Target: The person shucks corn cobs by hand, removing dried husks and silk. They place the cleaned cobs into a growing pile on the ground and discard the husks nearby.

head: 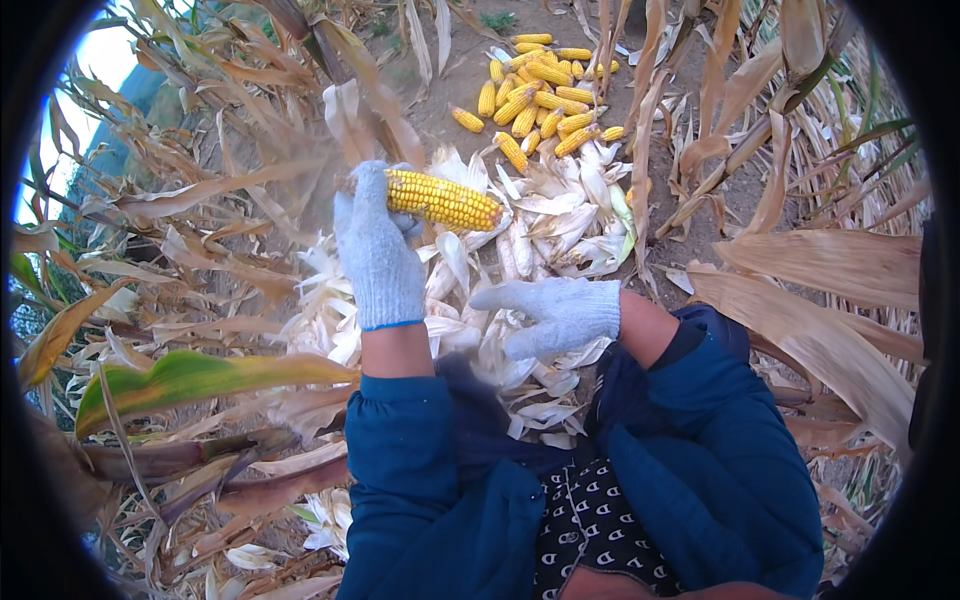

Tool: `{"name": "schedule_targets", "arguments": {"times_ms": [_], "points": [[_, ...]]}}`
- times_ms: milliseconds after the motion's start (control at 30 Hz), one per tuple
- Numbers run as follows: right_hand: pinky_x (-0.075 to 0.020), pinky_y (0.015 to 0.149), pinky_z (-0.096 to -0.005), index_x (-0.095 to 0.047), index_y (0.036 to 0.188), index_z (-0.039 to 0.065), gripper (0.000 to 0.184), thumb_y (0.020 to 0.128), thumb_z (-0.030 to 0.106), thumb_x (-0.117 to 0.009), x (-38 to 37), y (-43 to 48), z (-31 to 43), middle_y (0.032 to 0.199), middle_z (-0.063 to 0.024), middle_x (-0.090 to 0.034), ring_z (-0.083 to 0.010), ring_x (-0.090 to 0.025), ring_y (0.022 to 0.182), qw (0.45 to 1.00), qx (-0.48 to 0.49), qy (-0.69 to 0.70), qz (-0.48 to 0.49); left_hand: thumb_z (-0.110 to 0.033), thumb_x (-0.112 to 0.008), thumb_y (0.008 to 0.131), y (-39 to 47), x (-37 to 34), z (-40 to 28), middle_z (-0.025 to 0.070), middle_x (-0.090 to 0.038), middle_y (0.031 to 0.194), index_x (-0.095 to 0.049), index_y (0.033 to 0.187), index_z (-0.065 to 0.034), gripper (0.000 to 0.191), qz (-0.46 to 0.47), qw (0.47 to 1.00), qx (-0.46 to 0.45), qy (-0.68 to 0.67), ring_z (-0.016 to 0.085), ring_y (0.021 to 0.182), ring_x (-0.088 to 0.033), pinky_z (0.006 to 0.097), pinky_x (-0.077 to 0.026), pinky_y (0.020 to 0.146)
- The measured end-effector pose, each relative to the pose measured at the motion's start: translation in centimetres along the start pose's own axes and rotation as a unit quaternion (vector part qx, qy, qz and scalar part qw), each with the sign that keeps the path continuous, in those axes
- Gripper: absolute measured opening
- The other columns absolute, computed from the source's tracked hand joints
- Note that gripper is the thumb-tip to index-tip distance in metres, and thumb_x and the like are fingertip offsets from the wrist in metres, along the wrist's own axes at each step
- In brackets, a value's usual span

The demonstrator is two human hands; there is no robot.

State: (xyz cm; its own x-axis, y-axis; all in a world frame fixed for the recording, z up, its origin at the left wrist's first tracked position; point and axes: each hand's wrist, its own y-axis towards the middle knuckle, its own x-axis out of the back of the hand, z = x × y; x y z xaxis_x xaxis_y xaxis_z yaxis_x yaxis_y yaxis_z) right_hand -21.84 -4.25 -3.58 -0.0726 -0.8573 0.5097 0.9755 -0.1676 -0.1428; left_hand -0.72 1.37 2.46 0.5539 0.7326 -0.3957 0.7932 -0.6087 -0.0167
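Note:
My left hand (381,255), in a pale knitted glove with a blue cuff edge, grips a bare yellow ear of corn (442,200) by its left end. The cob lies nearly level, its kernels showing and its other end pointing right. Lower and to the right, my right hand (559,313), gloved alike, hovers above the loose husks with fingers apart and nothing in them. Beneath both hands spreads a heap of pale stripped corn husks (574,214). Beyond it, a pile of husked yellow ears (544,94) rests on the soil.
Dry corn stalks (742,161) lean in at the right, and more stalks and leaves (247,195) crowd the left. A green-yellow leaf (202,382) reaches toward my left sleeve. Broad dry leaves (817,315) stand by my right arm. Bare soil (427,105) shows near the pile.

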Motion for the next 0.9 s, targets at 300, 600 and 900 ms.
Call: {"name": "schedule_targets", "arguments": {"times_ms": [300,600,900], "points": [[-0.0471,0.105,-0.0336,-0.05,0.146,0.001,0.066,0.093,0.033,-0.072,2.3,0.7,-0.5,0.133,-0.0169,-0.062,-0.0213,-0.06,0.122,0.914,0.02,0.281,-0.293,-0.028,-0.065,0.1,-1.5,-1.1,0.2,0.0017,-0.061,0.077,-0.063,0.107,-0.0079,0.021,0.044,0.997,0.026,0.065,0.007,0.054,-0.049,0.0226,-0.044,0.049],[-0.0598,0.081,-0.0324,-0.057,0.136,0.005,0.04,0.104,0.03,-0.058,2.3,0.7,-0.7,0.114,-0.0061,-0.066,-0.0135,-0.067,0.094,0.762,0.01,0.604,-0.233,-0.038,-0.069,0.095,-2.9,-2.8,2.2,0.0134,-0.07,0.091,-0.058,0.132,0.0022,0.056,0.224,0.897,-0.084,0.371,0.023,0.078,-0.068,0.033,-0.053,0.068],[-0.0584,0.071,-0.0282,-0.063,0.124,0.007,0.036,0.1,0.035,-0.062,3.6,0.7,-4.2,0.105,-0.0049,-0.068,-0.0112,-0.067,0.083,0.759,-0.085,0.513,-0.391,-0.026,-0.064,0.096,-4.0,-2.7,2.3,0.0216,-0.066,0.087,-0.068,0.101,-0.003,0.024,0.32,0.77,-0.188,0.518,0.038,0.083,-0.067,0.043,-0.052,0.075]]}}
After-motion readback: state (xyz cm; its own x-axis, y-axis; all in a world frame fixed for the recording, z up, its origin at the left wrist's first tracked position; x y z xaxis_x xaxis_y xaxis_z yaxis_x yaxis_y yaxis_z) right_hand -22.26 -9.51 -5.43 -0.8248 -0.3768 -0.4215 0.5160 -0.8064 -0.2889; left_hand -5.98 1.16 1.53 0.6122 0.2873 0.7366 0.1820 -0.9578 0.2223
